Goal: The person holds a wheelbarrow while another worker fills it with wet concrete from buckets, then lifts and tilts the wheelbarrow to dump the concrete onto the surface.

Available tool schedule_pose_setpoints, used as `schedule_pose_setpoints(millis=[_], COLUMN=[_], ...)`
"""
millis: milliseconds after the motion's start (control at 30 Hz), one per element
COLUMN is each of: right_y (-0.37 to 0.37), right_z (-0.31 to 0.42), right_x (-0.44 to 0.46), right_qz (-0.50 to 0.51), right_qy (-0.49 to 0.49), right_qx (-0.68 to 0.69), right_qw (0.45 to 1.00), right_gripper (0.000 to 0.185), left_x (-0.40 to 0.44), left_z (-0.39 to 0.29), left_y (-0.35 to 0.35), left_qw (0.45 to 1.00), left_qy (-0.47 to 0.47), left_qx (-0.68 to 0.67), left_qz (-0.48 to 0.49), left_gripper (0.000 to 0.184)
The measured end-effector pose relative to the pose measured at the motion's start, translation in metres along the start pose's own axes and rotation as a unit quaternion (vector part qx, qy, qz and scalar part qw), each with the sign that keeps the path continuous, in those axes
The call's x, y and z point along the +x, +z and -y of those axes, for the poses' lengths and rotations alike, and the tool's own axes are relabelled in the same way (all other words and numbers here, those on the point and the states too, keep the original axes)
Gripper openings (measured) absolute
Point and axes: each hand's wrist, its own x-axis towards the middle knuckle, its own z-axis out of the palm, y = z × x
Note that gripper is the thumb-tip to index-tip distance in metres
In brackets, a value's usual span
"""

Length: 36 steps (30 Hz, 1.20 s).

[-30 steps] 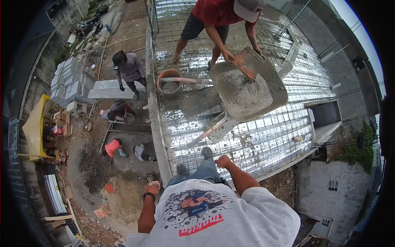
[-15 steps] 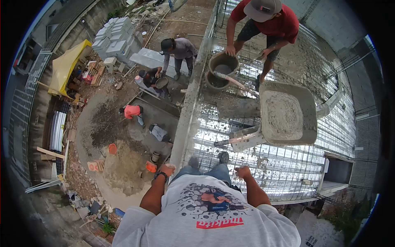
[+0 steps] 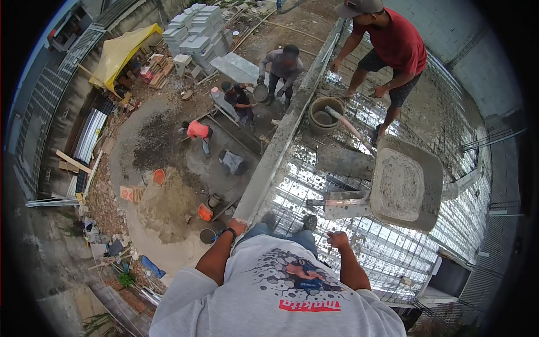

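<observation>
My left hand (image 3: 238, 226) hangs at my left side, next to the concrete edge beam (image 3: 272, 168); its fingers are curled in, and I cannot make out whether anything is in them. On the other side my right hand (image 3: 338, 240) is held over the metal decking with its fingers bent, too small to read clearly. Ahead and to the right stands a wheelbarrow (image 3: 400, 185) with wet concrete in it, its handles pointing left. Beyond the handles a bucket (image 3: 325, 115) sits on the mesh. Neither of my hands touches the wheelbarrow or the bucket.
A co-worker in a red shirt (image 3: 401, 48) stands behind the bucket. Rebar mesh covers the shiny decking (image 3: 359, 264). Below the beam, several people work near a sand pile (image 3: 165, 210); two of them hold a round container (image 3: 261, 94). An opening (image 3: 449, 275) lies at the right.
The view has swung left. The co-worker in red has let go of the wheelbarrow, handled a bucket, and now stands upright with it released. Below, a container has passed between two people.
</observation>
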Motion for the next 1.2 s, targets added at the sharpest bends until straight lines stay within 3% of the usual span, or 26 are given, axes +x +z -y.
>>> schedule_pose_setpoints(millis=[100, 167, 267, 333, 433, 500, 600, 667, 767, 833, 867, 900, 1033, 1133, 1167, 1200], right_y=[0.004, 0.006, 0.010, 0.010, 0.011, 0.011, 0.012, 0.017, 0.013, 0.014, 0.014, 0.013, 0.012, 0.014, 0.014, 0.013], right_z=[0.013, -0.055, -0.084, -0.081, -0.082, -0.067, -0.061, -0.066, -0.042, -0.035, -0.032, -0.031, -0.031, -0.032, -0.033, -0.036], right_x=[-0.012, 0.038, 0.056, 0.047, 0.034, 0.020, 0.016, 0.016, -0.004, -0.006, -0.008, -0.015, -0.014, -0.007, -0.010, -0.009], right_qz=[0.015, 0.019, 0.027, 0.030, 0.024, 0.015, 0.020, 0.003, -0.019, 0.028, 0.051, 0.021, 0.020, 0.025, 0.022, 0.012], right_qy=[-0.044, -0.201, -0.214, -0.161, -0.197, -0.186, -0.191, -0.152, -0.245, -0.098, -0.021, -0.117, -0.202, -0.185, -0.130, -0.143], right_qx=[-0.094, -0.126, -0.144, -0.153, -0.162, -0.214, -0.337, -0.331, -0.554, -0.331, -0.206, -0.280, -0.415, -0.501, -0.355, -0.330], right_qw=[0.994, 0.971, 0.966, 0.974, 0.967, 0.959, 0.922, 0.931, 0.795, 0.938, 0.977, 0.952, 0.887, 0.845, 0.925, 0.933], right_gripper=[0.027, 0.027, 0.024, 0.023, 0.024, 0.026, 0.027, 0.023, 0.024, 0.024, 0.026, 0.025, 0.024, 0.032, 0.022, 0.022], left_x=[0.009, 0.011, 0.008, 0.010, 0.008, -0.007, -0.015, -0.011, -0.010, -0.007, -0.006, -0.004, 0.004, 0.001, -0.003, -0.010], left_z=[0.008, 0.011, 0.005, 0.003, -0.007, -0.025, -0.037, -0.035, -0.038, -0.038, -0.037, -0.037, -0.031, -0.034, -0.036, -0.043], left_y=[0.001, 0.003, 0.001, -0.001, -0.005, -0.008, -0.012, -0.014, -0.019, -0.020, -0.019, -0.020, -0.020, -0.019, -0.018, -0.019], left_qw=[1.000, 0.998, 0.999, 0.999, 0.999, 0.995, 0.999, 0.999, 0.998, 0.997, 0.997, 0.997, 0.997, 0.997, 0.998, 0.999], left_qy=[0.000, 0.001, 0.002, 0.018, 0.029, -0.011, 0.003, 0.021, 0.022, 0.014, 0.011, 0.007, 0.003, -0.001, -0.007, -0.012], left_qx=[-0.030, -0.059, -0.054, -0.035, -0.045, -0.097, -0.047, -0.042, -0.052, -0.063, -0.068, -0.073, -0.071, -0.067, -0.054, -0.041], left_qz=[0.007, 0.007, -0.002, -0.007, 0.000, 0.012, 0.014, 0.022, 0.034, 0.038, 0.038, 0.038, 0.043, 0.044, 0.038, 0.032], left_gripper=[0.022, 0.022, 0.022, 0.021, 0.017, 0.015, 0.014, 0.015, 0.016, 0.016, 0.017, 0.017, 0.018, 0.018, 0.017, 0.017])
